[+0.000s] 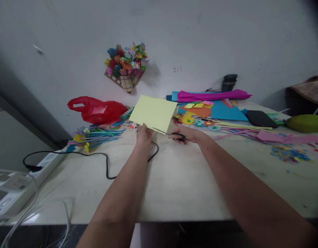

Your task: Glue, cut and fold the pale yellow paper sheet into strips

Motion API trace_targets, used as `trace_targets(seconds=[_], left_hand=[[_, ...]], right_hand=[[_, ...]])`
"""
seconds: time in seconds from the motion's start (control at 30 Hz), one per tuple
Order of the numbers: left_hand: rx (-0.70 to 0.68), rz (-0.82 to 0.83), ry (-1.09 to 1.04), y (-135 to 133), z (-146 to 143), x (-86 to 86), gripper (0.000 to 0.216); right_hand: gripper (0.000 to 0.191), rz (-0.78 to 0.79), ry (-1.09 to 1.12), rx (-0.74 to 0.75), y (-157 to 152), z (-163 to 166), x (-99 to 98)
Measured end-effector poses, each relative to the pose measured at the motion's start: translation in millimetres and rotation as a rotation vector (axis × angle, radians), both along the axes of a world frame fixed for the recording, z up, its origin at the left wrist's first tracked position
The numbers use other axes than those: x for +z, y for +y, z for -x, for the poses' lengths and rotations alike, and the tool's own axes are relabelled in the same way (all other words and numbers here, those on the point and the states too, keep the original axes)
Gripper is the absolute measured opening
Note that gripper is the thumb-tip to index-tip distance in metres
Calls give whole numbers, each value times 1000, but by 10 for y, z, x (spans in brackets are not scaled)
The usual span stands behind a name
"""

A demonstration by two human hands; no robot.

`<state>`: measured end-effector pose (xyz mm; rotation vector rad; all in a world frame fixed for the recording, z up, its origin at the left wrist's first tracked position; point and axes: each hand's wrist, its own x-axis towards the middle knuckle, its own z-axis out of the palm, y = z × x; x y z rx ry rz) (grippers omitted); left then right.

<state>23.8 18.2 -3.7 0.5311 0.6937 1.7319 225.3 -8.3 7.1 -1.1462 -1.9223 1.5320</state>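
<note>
A pale yellow sheet [153,112], paper or thin foam, is held up above the table, tilted toward me. My left hand [144,133] grips its lower edge, with the thumb on the near face and the fingers behind. In my right hand [186,134] is a pair of black-handled scissors [178,135], fingers through the loops. The scissor blades point left along the sheet's lower edge, close to my left fingers. Whether they are cutting into the sheet I cannot tell.
A red plastic bag [102,111] and craft flowers on stems [96,136] lie at left. Coloured sheets [227,111], foam flowers [188,119] and small scraps [290,154] spread over the right. A black cable [107,162] runs under my left arm to a power strip [49,160].
</note>
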Motion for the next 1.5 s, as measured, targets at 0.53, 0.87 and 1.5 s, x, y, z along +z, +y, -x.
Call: trace_targets(seconds=[0.53, 0.87, 1.5], left_hand=[[10, 28, 27, -31, -19, 12, 8], [10, 45, 26, -24, -15, 16, 8], [-10, 48, 29, -44, -24, 25, 7]], right_hand=[[29, -22, 11, 16, 24, 11, -22], [29, -100, -16, -11, -17, 23, 15], [31, -74, 1, 0, 29, 9, -34]])
